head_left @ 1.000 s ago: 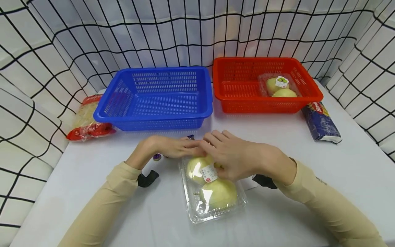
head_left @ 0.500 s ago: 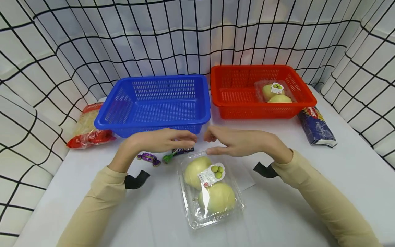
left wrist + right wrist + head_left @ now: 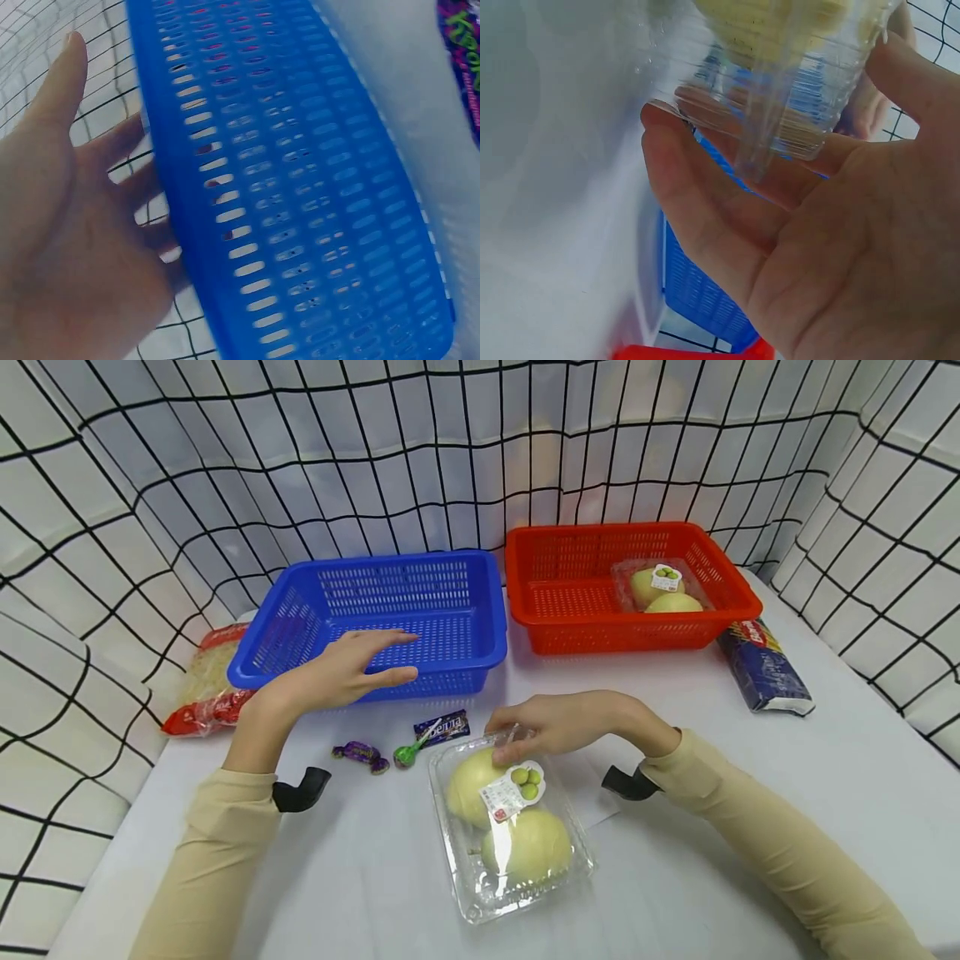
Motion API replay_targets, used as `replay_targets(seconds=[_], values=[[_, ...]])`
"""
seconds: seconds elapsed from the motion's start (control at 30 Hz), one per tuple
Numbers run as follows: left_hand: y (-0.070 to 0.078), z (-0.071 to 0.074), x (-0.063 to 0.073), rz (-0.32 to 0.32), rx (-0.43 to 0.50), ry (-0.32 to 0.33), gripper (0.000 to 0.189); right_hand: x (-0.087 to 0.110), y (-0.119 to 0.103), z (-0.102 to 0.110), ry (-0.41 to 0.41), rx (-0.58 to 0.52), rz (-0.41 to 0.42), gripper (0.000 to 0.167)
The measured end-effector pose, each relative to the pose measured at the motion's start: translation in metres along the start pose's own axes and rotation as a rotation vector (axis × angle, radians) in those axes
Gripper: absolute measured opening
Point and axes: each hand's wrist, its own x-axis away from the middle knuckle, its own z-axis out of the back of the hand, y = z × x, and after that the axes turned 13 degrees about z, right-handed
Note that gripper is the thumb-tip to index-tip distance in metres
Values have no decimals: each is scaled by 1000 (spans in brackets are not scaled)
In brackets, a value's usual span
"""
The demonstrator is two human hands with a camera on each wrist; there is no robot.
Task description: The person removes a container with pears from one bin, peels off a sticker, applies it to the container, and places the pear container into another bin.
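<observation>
In the head view, a clear plastic clamshell box (image 3: 483, 906) with two pale yellow-green fruits (image 3: 525, 843) and a white label (image 3: 514, 789) lies on the white table. My right hand (image 3: 558, 722) grips its far end, thumb on the lid. In the right wrist view the fingers (image 3: 697, 180) curl round that end wall (image 3: 765, 105). Over the front rim of the blue basket (image 3: 468, 677) hovers my left hand (image 3: 330, 672), fingers extended and holding nothing. The left wrist view shows the fingers partly hidden behind the basket's slotted wall (image 3: 300, 187).
A purple-wrapped candy (image 3: 362, 756), a green lollipop (image 3: 407, 754) and a dark blue wrapped bar (image 3: 442, 727) lie before the blue basket. At back right, a red basket (image 3: 637, 633) holds another fruit box (image 3: 663, 589). A blue packet (image 3: 765, 668) and a red-ended bag (image 3: 210, 677) flank the baskets.
Both hands were together over the box, then parted. The left moved left and up to the blue basket, uncovering the sweets. The right took hold of the box's far end.
</observation>
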Motion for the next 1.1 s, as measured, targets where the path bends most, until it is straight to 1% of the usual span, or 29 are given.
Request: replay_targets(seconds=[0.1, 0.27, 0.33, 0.47, 0.57, 0.67, 0.73, 0.83, 0.93, 1.0, 1.07, 1.1], values=[[-2, -5, -4, 45, -48, -25, 69, -1, 2, 0, 0, -33, 5, 47], [-2, -9, -4, 100, -71, -34, 72, 1, 4, 2, 1, -94, -1, 37], [-1, -10, -4, 117, -71, -34, 74, 4, 2, 5, 11, -93, -4, 36], [-1, -10, -3, 133, -68, -33, 75, 13, -5, 12, 65, -37, 6, 39], [0, -11, -4, 141, -73, -35, 76, 21, -13, 17, 143, 25, 35, 43], [-2, -9, -2, 147, -79, -33, 77, 28, -26, 23, 248, 105, 55, 43], [-3, -7, 0, 146, -78, -29, 77, 33, -37, 27, 324, 191, 57, 44], [-5, -6, 1, 141, -74, -25, 77, 41, -52, 34, 434, 359, 38, 44], [-5, -7, -1, 138, -74, -28, 75, 54, -60, 42, 547, 489, 36, 45], [-5, -8, -2, 141, -77, -31, 75, 63, -60, 54, 629, 546, 54, 44], [-4, -8, -2, 148, -80, -32, 76, 71, -54, 73, 714, 550, 82, 43], [-4, -8, -1, 152, -80, -29, 76, 74, -51, 85, 751, 555, 79, 43]])
